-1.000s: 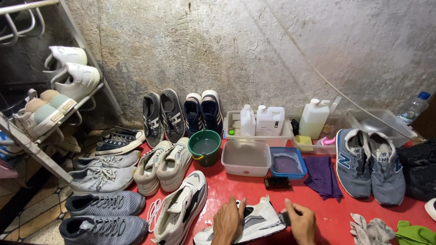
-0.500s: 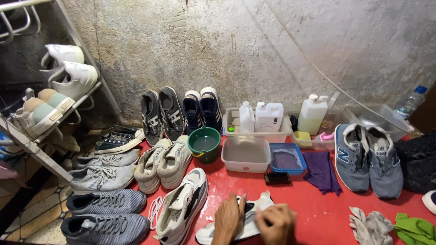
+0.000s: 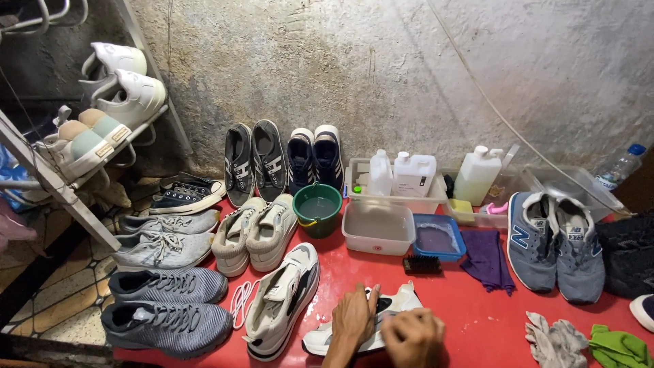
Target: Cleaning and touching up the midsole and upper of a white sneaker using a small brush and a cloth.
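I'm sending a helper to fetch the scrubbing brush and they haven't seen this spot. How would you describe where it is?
Start at the red mat below the rough grey wall. Near its middle a white tub and a smaller blue tray sit side by side. The brush lies just in front of them, at the seam between the two: small, dark and bristly, unlike the purple cloth beside it.

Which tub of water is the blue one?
The small square blue tub, just right of the bigger white tub. The third holder is a round green bucket; only this one is blue.
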